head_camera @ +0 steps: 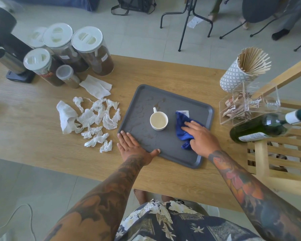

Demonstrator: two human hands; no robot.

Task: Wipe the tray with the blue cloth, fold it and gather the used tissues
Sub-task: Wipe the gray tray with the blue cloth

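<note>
A dark grey tray [195, 100] lies on the wooden table, with wet streaks and brown drips on its left and far part. A white cup [158, 121] stands near the tray's middle. My right hand [201, 137] presses flat on the crumpled blue cloth [182, 124] at the tray's right side. My left hand [134, 146] rests flat on the tray's near left corner, thumb on the front rim. Several crumpled white tissues [94, 119] lie scattered on the table left of the tray.
Jars with white lids [87, 42] stand at the back left beside a dark appliance [5, 49]. A patterned cup of wooden sticks [241, 70], a clear box [248, 103] and a green bottle [261, 129] crowd the right. A wooden rack [285, 153] adjoins the table.
</note>
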